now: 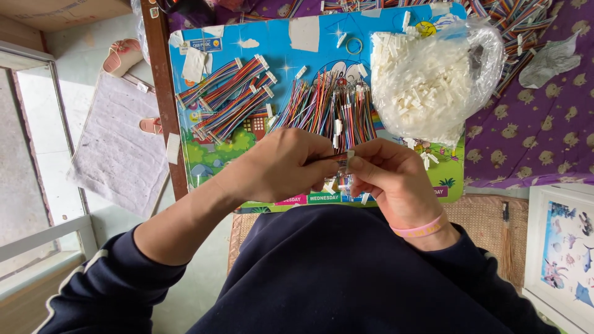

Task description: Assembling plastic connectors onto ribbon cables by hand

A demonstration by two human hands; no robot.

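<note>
a bright blue cartoon-printed play board (281, 46) carries the work. left of the clear plastic bag of small white connectors (427, 80) lie bundles of rainbow ribbon wires (232, 96); a purple patterned cloth (532, 142) spreads right of it.

The left hand (281, 166) and right hand (390, 179) are closing over the ribbon cable (339, 162), hiding all but a short stretch and its small white connector (350, 154), whose details are too small to tell. At twelve o'clock, more coloured wire bundles (507, 18) are running off the top edge. At four o'clock, a framed sea-animal picture (566, 247) is being cut off by the right edge.
</note>
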